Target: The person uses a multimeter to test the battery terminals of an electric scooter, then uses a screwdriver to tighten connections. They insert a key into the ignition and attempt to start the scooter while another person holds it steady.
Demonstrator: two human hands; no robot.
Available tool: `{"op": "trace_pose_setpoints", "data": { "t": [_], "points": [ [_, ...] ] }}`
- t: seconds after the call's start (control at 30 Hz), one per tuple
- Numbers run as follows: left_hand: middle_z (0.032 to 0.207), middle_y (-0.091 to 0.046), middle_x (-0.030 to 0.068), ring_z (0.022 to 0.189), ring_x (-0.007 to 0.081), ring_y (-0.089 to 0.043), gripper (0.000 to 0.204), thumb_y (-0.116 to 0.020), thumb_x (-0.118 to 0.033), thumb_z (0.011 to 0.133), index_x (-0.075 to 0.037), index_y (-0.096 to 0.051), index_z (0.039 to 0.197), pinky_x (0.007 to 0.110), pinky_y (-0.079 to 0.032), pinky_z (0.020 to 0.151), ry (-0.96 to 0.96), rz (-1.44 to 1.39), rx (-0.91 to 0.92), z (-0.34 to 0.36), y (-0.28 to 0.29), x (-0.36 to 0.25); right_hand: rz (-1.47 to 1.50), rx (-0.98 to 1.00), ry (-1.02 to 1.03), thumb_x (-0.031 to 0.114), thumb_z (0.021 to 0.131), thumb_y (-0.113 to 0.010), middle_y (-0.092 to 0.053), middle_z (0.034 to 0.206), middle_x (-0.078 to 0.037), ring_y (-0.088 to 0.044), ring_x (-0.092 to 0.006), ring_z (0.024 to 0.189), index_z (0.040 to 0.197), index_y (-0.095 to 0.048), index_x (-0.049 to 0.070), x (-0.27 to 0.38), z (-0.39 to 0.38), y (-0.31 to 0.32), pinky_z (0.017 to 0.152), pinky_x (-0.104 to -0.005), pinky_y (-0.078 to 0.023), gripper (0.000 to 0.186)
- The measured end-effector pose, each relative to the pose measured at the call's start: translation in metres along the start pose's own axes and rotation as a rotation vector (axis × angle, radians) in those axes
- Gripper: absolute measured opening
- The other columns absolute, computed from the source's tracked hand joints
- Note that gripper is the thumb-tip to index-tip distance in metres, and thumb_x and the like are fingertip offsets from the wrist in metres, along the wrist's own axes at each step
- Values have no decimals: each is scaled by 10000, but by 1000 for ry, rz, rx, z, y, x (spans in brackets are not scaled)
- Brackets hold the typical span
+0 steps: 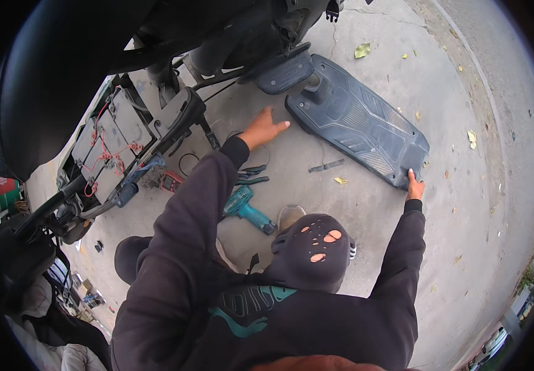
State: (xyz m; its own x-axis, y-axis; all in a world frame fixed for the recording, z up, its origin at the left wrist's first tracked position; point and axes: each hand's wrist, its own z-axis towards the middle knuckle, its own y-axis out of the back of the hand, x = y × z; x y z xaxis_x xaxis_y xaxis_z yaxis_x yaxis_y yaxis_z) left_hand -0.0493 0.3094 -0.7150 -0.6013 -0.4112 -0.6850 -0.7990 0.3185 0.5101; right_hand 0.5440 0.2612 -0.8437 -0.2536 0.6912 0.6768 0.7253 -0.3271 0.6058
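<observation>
My right hand (pixel 415 185) grips the near right corner of a dark grey plastic scooter floorboard (pixel 360 123), its thumb on top and the other fingers hidden beneath. The panel lies slantwise over the concrete, its far end beside the scooter's dark bodywork (pixel 282 74). Off the panel's left end, my left hand (pixel 264 128) reaches out with fingers apart and nothing in it. To the left stands the opened scooter, where grey batteries (pixel 118 127) joined by red wires sit in the frame.
A teal cordless drill (pixel 248 210) lies by my knee, with pliers (pixel 253 175) just beyond it. A red meter (pixel 171 181) rests beside the battery bay. A dark flat strip (pixel 326 166) and dry leaves (pixel 362 50) are on the ground. A kerb line runs along the right.
</observation>
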Motion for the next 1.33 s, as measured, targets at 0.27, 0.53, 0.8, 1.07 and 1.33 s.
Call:
{"op": "trace_pose_setpoints", "data": {
  "t": [0.27,0.53,0.8,1.07,1.33],
  "points": [
    [1268,-572,107,1175,213,-582,536,-720,-216,931,10,-471,1349,362,-577,890,198,-573,157,13,-29,-57,303,179,-187,249,786,-882,-565,1362,-193,-578,-307,1229,1431,-418,-54,4,-68,77,1029,-467,-470,850],
    [1164,-572,84,1028,154,-623,535,-726,-99,908,58,-475,1354,250,-596,833,169,-580,298,-48,-11,-1,375,48,-52,294,803,-877,-422,1496,-274,-457,-313,1364,1499,-252,-165,-58,-165,84,1172,-408,-316,1041],
    [1130,-626,71,955,102,-612,520,-728,-55,891,39,-517,1357,245,-516,841,-34,-474,242,-79,29,4,725,5,-150,693,952,-508,-193,1664,-187,-167,-281,1543,1591,-130,-52,-23,-147,27,1245,-413,-99,1052],
    [1059,-658,18,978,72,-588,387,-694,65,857,-20,-584,1218,234,-473,848,-406,-316,68,-58,60,-15,775,321,-312,892,848,-366,-134,1661,-225,-181,-443,1511,1597,-88,-19,95,-107,39,1180,-662,-131,1211],
    [1112,-694,73,1062,101,-599,462,-645,93,849,-83,-594,1273,233,-420,951,-470,-59,-58,-16,36,28,798,313,-318,804,895,-461,-244,1612,-229,-319,-499,1433,1570,-232,6,100,-84,43,1164,-585,-307,1070]
  ]
}}
